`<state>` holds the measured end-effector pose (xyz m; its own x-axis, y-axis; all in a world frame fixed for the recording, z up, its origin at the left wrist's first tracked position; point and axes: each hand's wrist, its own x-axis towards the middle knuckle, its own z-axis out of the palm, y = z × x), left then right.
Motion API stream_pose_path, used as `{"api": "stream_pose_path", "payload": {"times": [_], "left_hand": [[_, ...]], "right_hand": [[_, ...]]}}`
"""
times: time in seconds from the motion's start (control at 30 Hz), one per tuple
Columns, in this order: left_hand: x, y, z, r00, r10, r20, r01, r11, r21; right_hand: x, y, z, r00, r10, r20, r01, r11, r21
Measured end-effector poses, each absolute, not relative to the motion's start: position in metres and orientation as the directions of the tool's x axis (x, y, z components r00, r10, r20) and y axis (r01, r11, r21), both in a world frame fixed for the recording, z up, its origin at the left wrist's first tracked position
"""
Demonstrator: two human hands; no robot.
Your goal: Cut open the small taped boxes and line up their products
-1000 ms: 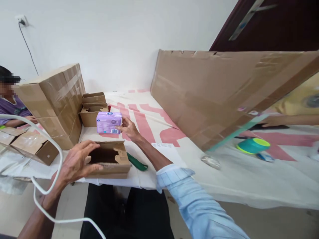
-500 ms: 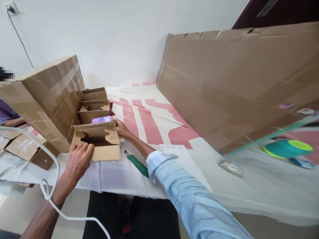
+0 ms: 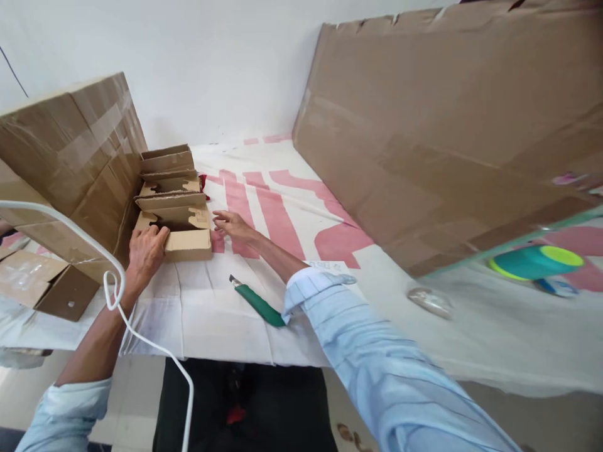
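My left hand (image 3: 149, 252) is closed on the near left edge of a small open cardboard box (image 3: 189, 243), the nearest of several in a row. Just off that box's right side is my right hand (image 3: 232, 226), its fingers apart and holding nothing. A shadow covers the box's inside, so its contents cannot be made out. Behind it stand further open boxes (image 3: 170, 183), and a bit of red wrapper (image 3: 202, 182) shows beside them. On the cloth below my right forearm lies a green-handled utility knife (image 3: 258, 304).
Taped cartons (image 3: 89, 135) are stacked at the left, with a closed box (image 3: 49, 282) in front. A large cardboard sheet (image 3: 424, 138) leans at the right. Nearby lie a clear packet (image 3: 429, 302), a teal roll (image 3: 534, 262) and paper (image 3: 327, 266). A white cable (image 3: 141, 339) loops over my left forearm.
The nearest box has slid back against the row, with my left hand still on it. My right hand has come away from it. The purple packet behind it is now out of sight.
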<state>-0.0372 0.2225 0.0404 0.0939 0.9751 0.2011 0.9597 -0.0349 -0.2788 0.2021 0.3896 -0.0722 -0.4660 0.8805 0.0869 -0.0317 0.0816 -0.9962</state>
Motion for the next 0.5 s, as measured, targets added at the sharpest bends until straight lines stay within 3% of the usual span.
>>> {"api": "stream_pose_path", "payload": {"times": [0.13,0.3,0.5], "left_hand": [[-0.040,0.249,0.038,0.064,0.974,0.215,0.969,-0.009,-0.247],[-0.039,0.289,0.041,0.023,0.980,0.196,0.985,0.011,-0.172],[-0.034,0.333,0.042,-0.018,0.978,0.209,0.992,0.044,-0.116]], "right_hand": [[0.231,0.369,-0.066,-0.408,0.908,0.099,0.047,0.129,-0.991],[0.267,0.317,-0.059,-0.451,0.867,0.213,0.113,0.292,-0.950],[0.306,0.216,-0.077,-0.442,0.852,0.280,0.477,0.488,-0.731]]}}
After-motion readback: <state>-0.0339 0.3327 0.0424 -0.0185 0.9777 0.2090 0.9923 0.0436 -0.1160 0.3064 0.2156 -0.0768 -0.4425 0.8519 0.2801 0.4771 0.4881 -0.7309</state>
